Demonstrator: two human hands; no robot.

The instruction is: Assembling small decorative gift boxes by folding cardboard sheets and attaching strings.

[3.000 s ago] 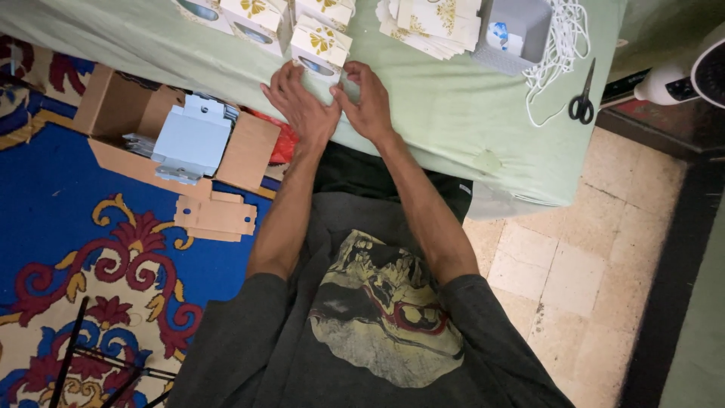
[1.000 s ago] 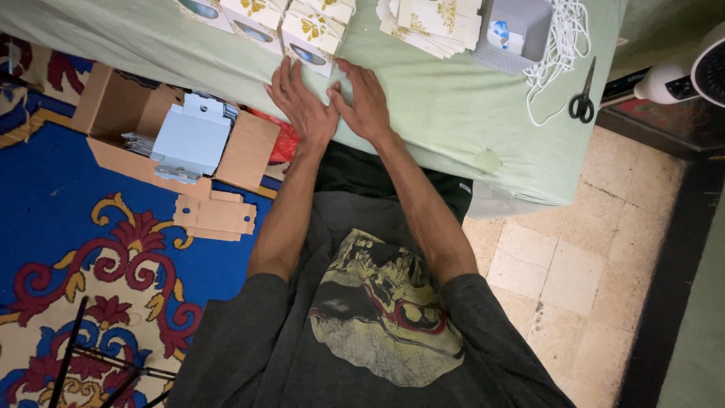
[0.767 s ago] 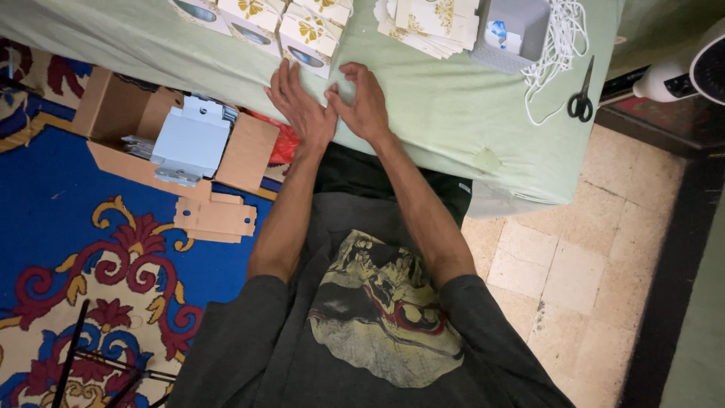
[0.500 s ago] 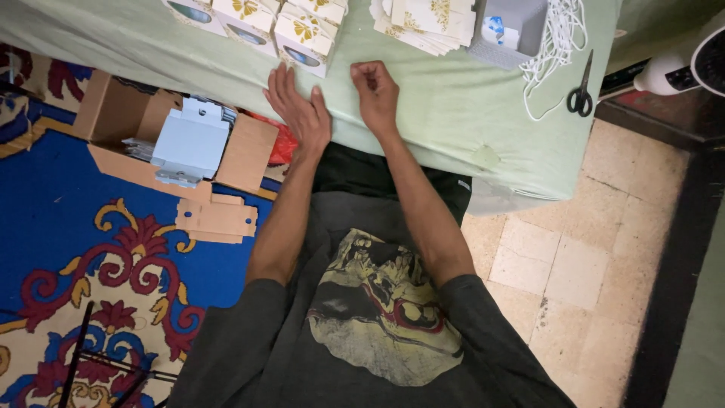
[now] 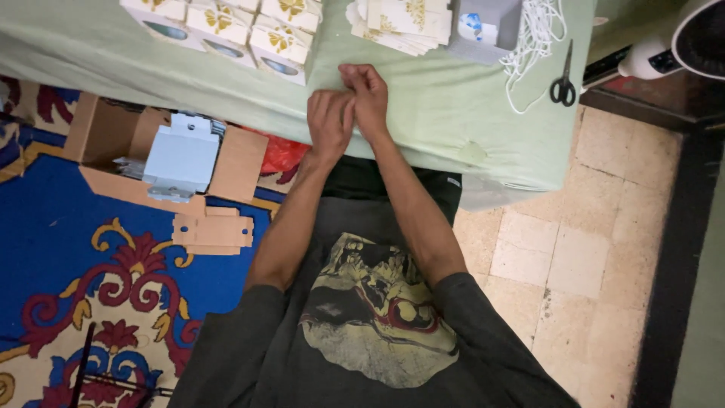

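1. We see the left hand [image 5: 329, 119] and right hand [image 5: 368, 94] pressed side by side on the green-clothed table [image 5: 423, 106], fingers curled; any pinched item is hidden.
2. Nearest, just beyond the left hand, stand small white gift boxes [image 5: 281, 45].
3. Black scissors [image 5: 563, 83] lie well right of the hands.

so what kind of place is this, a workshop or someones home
Probably a home room used for packing small gift boxes: a patterned carpet on tiled floor, a cloth-covered table with white-and-gold boxes, scissors, and an open carton beside it.

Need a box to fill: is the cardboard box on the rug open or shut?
Open. The box's flaps are spread outward, and pale blue flat pieces stick up from inside it.
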